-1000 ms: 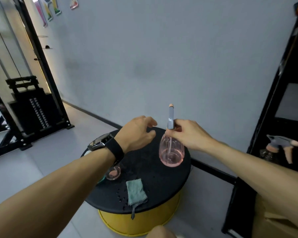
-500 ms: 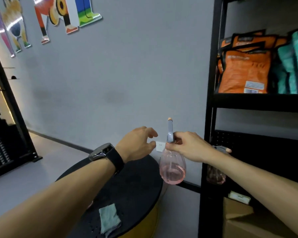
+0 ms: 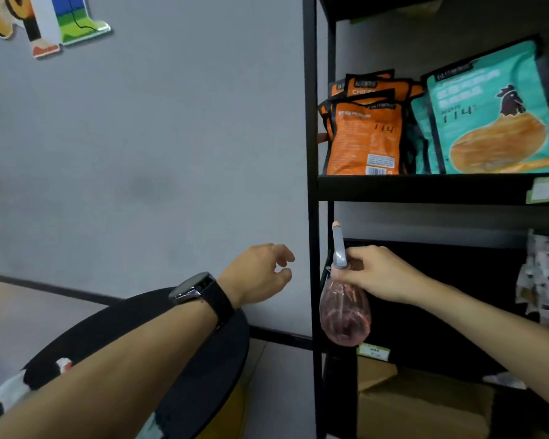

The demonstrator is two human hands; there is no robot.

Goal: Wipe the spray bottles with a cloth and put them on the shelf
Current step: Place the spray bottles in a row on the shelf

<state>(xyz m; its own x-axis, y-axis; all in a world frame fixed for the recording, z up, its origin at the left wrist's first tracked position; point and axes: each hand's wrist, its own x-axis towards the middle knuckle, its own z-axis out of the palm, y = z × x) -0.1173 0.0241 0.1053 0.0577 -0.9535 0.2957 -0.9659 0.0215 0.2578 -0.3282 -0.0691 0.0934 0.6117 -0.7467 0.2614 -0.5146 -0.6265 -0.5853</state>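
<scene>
My right hand (image 3: 381,274) grips a pink see-through spray bottle (image 3: 344,315) by its neck, just under the grey spray head. The bottle hangs in the air at the left post of the black shelf unit (image 3: 311,185), in front of its dark middle level. My left hand (image 3: 260,274) floats empty to the left of the post, fingers loosely curled, a black watch on its wrist. A corner of the grey-green cloth (image 3: 149,430) shows at the bottom edge on the round black table (image 3: 216,369); my left forearm hides most of it.
Orange bags (image 3: 365,134) and teal bags (image 3: 492,112) fill the upper shelf level. Clear packets (image 3: 545,280) stand at the right of the middle level. A cardboard box (image 3: 419,403) sits on the lowest level. The grey wall lies to the left.
My right hand has carried the pink bottle up off the table and rightward to the shelf. The view has swung right with it. My left hand stays empty beside it.
</scene>
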